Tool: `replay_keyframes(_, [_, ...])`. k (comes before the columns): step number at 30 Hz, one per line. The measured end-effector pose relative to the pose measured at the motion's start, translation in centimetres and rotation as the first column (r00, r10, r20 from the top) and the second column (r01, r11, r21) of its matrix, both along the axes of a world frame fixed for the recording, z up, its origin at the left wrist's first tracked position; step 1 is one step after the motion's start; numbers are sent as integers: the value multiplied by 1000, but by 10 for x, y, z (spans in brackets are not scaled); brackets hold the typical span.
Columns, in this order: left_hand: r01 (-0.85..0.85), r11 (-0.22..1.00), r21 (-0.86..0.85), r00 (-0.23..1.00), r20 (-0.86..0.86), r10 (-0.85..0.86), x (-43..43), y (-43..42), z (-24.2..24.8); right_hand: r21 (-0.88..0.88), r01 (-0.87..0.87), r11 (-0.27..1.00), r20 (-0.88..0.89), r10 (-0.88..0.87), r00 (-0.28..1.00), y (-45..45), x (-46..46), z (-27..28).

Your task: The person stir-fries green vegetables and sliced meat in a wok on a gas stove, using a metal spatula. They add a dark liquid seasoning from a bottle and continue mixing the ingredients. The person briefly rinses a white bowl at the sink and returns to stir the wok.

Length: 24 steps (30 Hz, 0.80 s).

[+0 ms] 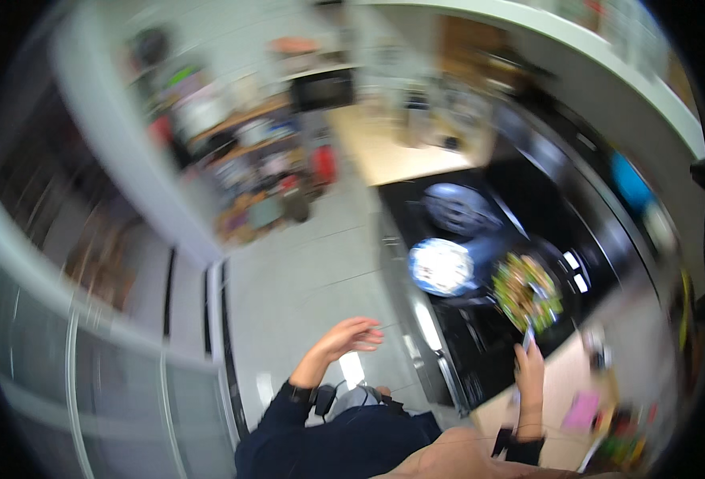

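My right hand (530, 364) grips the handle of a metal cooking utensil (529, 336), probably a spatula or spoon. The far end of the utensil reaches into chopped green and pale brown food (523, 293) in a dark wok (562, 261). My left hand (353, 336) is raised over the floor, left of the counter, with its fingers apart and nothing in it. A white plate with a blue rim (413, 267) lies left of the wok, its top washed out by glare. Blur hides the finer detail.
A black cooktop (460, 353) carries the wok, plate and a round greyish item (461, 208). Beyond it is a pale wooden counter (382, 149) with jars. Crowded shelves (244, 126) stand across the tiled floor (310, 263). Near my right arm lies a pink item (581, 409).
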<state>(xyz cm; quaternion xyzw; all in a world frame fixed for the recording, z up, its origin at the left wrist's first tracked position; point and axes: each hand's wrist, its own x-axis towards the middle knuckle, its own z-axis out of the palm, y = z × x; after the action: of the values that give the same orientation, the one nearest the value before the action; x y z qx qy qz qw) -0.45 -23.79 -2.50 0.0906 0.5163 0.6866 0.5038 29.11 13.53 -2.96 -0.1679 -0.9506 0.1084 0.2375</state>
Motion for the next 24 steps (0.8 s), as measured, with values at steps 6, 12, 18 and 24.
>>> replay_keyframes(6, [-233, 972, 4, 972, -36, 233, 27, -56, -13, -220, 21, 975, -131, -51, 990, 21, -5, -67])
replay_keyframes(12, [-450, 893, 21, 893, 16, 450, 33, -154, -25, -503, -52, 863, -101, 2, 995, -101, -69, -102])
replay_keyframes(18, [-564, 824, 53, 826, 27, 563, -8, -266, -46, -566, -123, 815, 158, 254, 954, -219, -176, -137])
replay_keyframes(24, [-696, 714, 70, 717, 33, 696, -74, -427, -43, -601, -94, 794, 318, 345, 883, -372, -355, -171])
